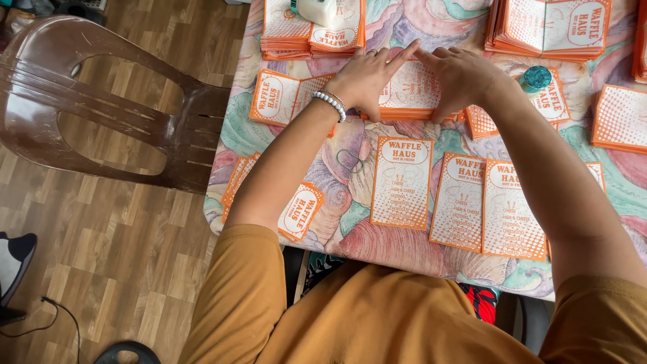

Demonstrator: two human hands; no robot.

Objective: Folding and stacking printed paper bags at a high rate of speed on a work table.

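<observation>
Flat: L hand, R hand atop card stack

Home workspace: bench w/ floral oilcloth; brown plastic chair left of bench; wood-look floor beneath.

One camera only, worn on the person's head, looking steeply down at close range over the table (chair at ten o'clock, floor along the left edge).
</observation>
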